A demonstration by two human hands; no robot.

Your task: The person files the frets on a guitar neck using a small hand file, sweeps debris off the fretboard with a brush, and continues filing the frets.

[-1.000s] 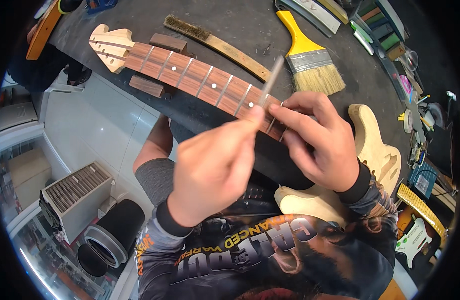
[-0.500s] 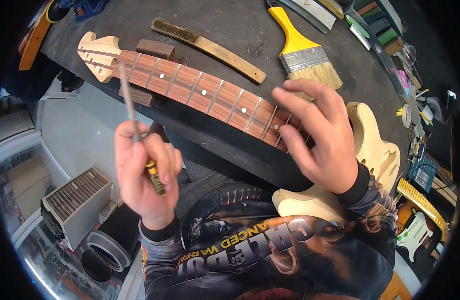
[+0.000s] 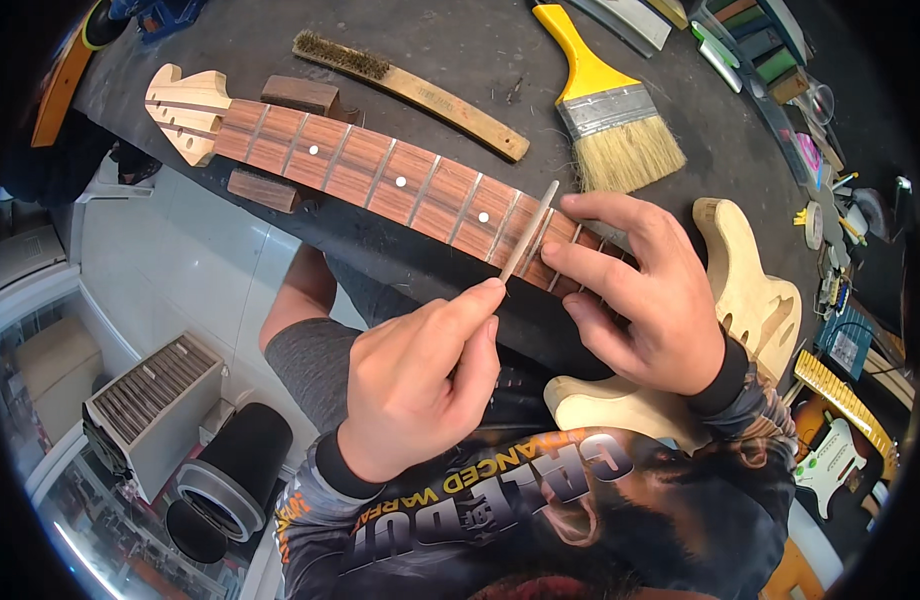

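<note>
A guitar neck [image 3: 366,176] with a rosewood-coloured fretboard, white dot inlays and metal frets runs from its pale headstock [image 3: 187,112] at the far left to the pale unfinished guitar body [image 3: 728,262] on the right. My left hand [image 3: 425,375] is closed round a slim file [image 3: 528,232], whose handle is hidden in my fist. The file slants across the neck, over or along a fret near my right fingers; whether it touches is hard to tell. My right hand [image 3: 640,290] rests over the neck's body end, fingers spread, fingertips on the fretboard.
Behind the neck lie a long wooden wire brush [image 3: 420,97] and a wide paintbrush [image 3: 605,115] with a yellow handle. Wooden blocks [image 3: 263,188] sit by the headstock end. A second guitar [image 3: 836,455] and assorted tools are at the right; a black bin [image 3: 242,455] stands lower left.
My left hand has swung right and turned, bringing the file from near the headstock to the frets beside my right hand. The right fingers have settled lower onto the fretboard.
</note>
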